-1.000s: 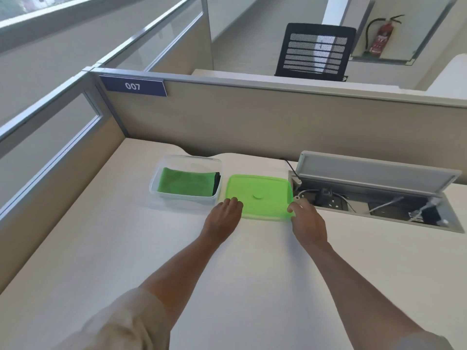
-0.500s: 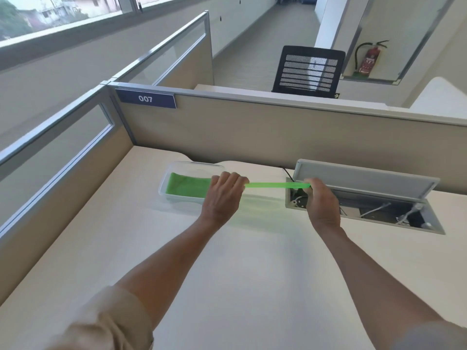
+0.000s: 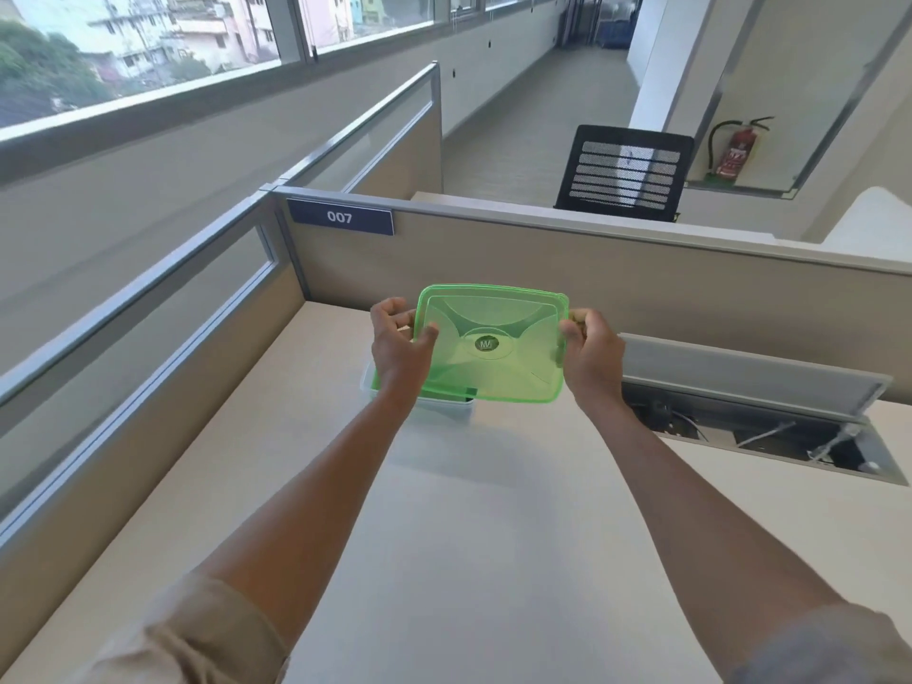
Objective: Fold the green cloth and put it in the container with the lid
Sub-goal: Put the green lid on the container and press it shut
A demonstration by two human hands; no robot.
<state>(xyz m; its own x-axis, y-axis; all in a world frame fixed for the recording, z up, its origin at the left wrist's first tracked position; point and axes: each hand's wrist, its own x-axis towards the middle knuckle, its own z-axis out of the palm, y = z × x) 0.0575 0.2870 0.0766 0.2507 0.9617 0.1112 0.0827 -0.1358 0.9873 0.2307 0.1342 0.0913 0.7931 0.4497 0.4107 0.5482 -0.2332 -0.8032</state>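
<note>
A translucent green lid (image 3: 493,343) hangs in the air, tilted so its underside faces me. My left hand (image 3: 397,345) grips its left edge and my right hand (image 3: 589,355) grips its right edge. Below and behind the lid stands the clear container (image 3: 444,407) on the desk, mostly hidden by the lid and my left hand. The green cloth inside it shows only dimly through the lid and cannot be made out clearly.
An open cable tray (image 3: 760,427) with a raised grey flap and wires is sunk into the white desk (image 3: 444,535) at the right. Beige partition walls (image 3: 641,288) close the desk at the back and left. A black chair (image 3: 624,172) stands beyond.
Both hands lifted the lid off the desk, raised it and tilted it up, moving it left over the container. The camera view has tilted upward.
</note>
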